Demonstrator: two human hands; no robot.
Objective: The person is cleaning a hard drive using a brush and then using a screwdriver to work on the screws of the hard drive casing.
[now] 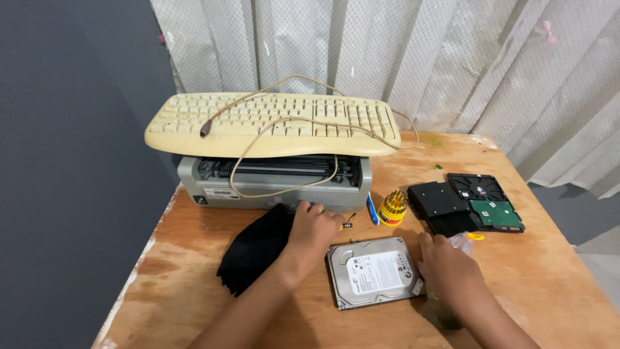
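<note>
Silver hard drive [374, 271] lies flat on my desk [536, 278], my right hand [445, 262] resting loosely against its edge. My left hand [313, 229] curls empty near a black cloth [255, 249]; the printer [274, 181] blocks behind.

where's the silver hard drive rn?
In the head view the silver hard drive lies flat on the wooden table, front centre, between the left hand and the right hand, just below the yellow bit holder.
</note>
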